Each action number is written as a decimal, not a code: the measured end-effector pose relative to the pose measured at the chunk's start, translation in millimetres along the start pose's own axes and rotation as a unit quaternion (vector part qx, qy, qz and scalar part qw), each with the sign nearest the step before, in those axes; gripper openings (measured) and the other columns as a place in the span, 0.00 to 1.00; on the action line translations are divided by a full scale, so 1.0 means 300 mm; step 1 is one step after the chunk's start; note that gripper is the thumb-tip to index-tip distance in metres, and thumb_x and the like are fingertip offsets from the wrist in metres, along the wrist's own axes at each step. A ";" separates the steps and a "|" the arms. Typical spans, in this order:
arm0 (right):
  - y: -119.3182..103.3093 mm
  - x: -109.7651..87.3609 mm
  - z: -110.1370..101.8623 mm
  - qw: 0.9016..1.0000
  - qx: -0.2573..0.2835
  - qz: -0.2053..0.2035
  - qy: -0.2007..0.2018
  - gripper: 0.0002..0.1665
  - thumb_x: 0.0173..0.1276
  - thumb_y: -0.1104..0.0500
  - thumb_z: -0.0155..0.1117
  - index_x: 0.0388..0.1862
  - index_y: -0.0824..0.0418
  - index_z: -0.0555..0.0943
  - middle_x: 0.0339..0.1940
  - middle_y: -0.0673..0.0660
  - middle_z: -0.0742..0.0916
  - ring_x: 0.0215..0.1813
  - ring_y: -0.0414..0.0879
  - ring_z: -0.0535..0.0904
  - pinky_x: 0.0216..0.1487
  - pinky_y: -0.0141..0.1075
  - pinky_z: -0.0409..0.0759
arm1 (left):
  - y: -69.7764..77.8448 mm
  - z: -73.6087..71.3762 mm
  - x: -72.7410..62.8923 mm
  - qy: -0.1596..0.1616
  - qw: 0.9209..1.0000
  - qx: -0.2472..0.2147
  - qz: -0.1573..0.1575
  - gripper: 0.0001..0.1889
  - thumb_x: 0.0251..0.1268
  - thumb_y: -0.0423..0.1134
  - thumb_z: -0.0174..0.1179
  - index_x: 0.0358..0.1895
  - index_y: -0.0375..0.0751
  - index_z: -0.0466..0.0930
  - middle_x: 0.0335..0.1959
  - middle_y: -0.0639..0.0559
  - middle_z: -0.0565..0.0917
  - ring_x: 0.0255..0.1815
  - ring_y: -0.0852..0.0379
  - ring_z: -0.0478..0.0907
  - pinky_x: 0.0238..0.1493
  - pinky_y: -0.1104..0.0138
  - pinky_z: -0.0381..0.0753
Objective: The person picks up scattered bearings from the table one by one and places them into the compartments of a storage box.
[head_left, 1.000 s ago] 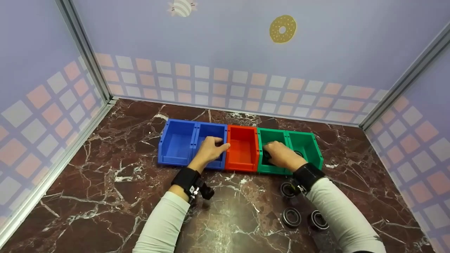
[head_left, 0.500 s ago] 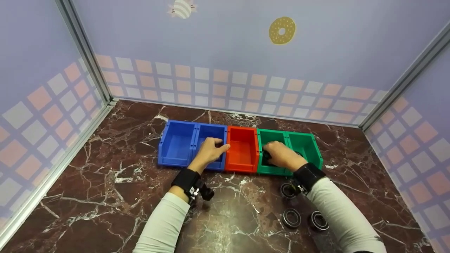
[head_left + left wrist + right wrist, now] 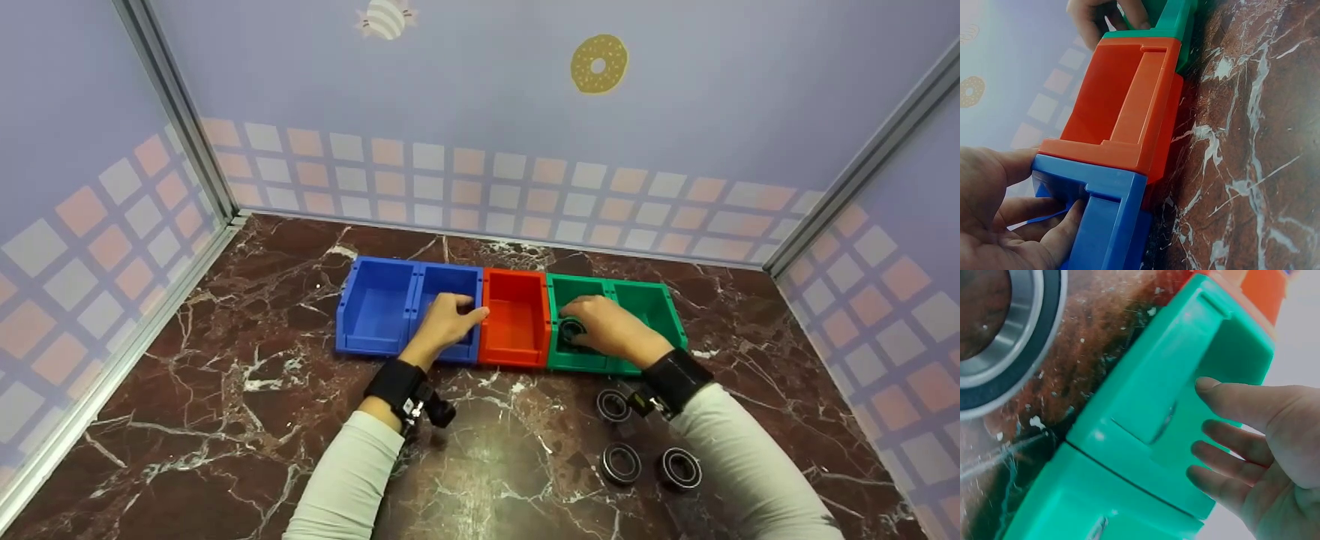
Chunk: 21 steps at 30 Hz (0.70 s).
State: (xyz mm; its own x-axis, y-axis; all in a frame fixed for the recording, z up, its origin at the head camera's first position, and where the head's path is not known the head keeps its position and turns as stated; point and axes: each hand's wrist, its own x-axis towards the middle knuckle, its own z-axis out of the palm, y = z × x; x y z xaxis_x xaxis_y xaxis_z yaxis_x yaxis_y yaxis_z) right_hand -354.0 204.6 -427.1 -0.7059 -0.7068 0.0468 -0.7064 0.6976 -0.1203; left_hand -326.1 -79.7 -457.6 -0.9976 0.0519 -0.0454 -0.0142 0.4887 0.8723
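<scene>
In the head view my left hand (image 3: 448,322) grips the side of the second blue bin (image 3: 431,281), thumb at the wall shared with the red bin (image 3: 516,315) and fingers inside. The left wrist view shows those fingers curled down in the blue bin (image 3: 1100,225). My right hand (image 3: 604,326) reaches into the left green bin (image 3: 581,285), beside a dark ring-shaped ball bearing (image 3: 572,330) lying there. In the right wrist view the right hand (image 3: 1264,444) has its thumb and fingers spread over the green bin (image 3: 1145,394), holding nothing; the bin floor is partly hidden.
Another blue bin (image 3: 379,307) ends the row at left, another green bin (image 3: 649,300) at right. Three bearings lie on the marbled table in front: one bearing (image 3: 613,406) near the bins, a second bearing (image 3: 622,464) and a third bearing (image 3: 681,469) closer.
My right hand has shifted slightly right and its fingers have come away from the bearing, which now shows in the left green bin. The left hand stays in place.
</scene>
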 end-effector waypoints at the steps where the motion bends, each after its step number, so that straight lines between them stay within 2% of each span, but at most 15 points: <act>1: -0.002 -0.008 -0.007 1.000 0.000 0.000 0.004 0.23 0.59 0.66 0.73 0.54 0.66 0.82 0.53 0.64 0.86 0.57 0.58 0.82 0.57 0.50 0.82 | 0.001 0.000 -0.001 0.000 1.000 -0.003 -0.002 0.28 0.69 0.44 0.61 0.65 0.28 0.73 0.68 0.33 0.74 0.69 0.41 0.72 0.70 0.52 0.72; 6: -0.002 -0.054 -0.031 1.000 0.013 -0.008 0.026 0.22 0.59 0.63 0.74 0.53 0.65 0.83 0.53 0.62 0.86 0.58 0.57 0.82 0.60 0.50 0.81 | 0.002 -0.001 0.000 0.003 1.000 -0.009 -0.013 0.29 0.68 0.45 0.62 0.65 0.29 0.73 0.68 0.34 0.74 0.68 0.42 0.73 0.70 0.54 0.72; 11: -0.001 -0.124 -0.049 0.999 0.011 -0.006 0.048 0.25 0.60 0.60 0.74 0.57 0.64 0.82 0.58 0.63 0.84 0.61 0.59 0.80 0.62 0.52 0.79 | 0.001 0.002 0.001 0.000 1.000 -0.011 -0.016 0.28 0.69 0.45 0.61 0.66 0.29 0.73 0.68 0.34 0.73 0.68 0.42 0.73 0.70 0.53 0.72; 17: -0.001 -0.211 -0.061 0.995 0.014 -0.009 0.097 0.26 0.59 0.58 0.75 0.57 0.61 0.82 0.60 0.63 0.84 0.62 0.59 0.79 0.61 0.52 0.80 | 0.003 0.002 -0.001 0.005 1.000 -0.005 -0.004 0.27 0.68 0.44 0.62 0.64 0.29 0.75 0.66 0.34 0.75 0.65 0.42 0.75 0.69 0.53 0.73; 21: 0.000 -0.270 -0.060 0.993 0.014 -0.005 0.113 0.28 0.58 0.57 0.76 0.58 0.61 0.82 0.60 0.62 0.83 0.62 0.59 0.79 0.60 0.52 0.80 | -0.001 0.001 0.000 0.006 1.000 0.002 -0.001 0.27 0.68 0.44 0.61 0.63 0.28 0.75 0.66 0.33 0.75 0.65 0.41 0.76 0.68 0.52 0.74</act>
State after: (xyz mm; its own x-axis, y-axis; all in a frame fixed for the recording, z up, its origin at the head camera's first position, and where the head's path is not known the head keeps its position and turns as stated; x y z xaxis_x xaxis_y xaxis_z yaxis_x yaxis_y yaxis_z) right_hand -297.8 264.1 -413.2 -0.6943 -0.6676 0.2690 -0.7146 0.6840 -0.1467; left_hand -326.1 -79.7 -458.1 -0.9983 0.0412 -0.0412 -0.0156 0.4917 0.8707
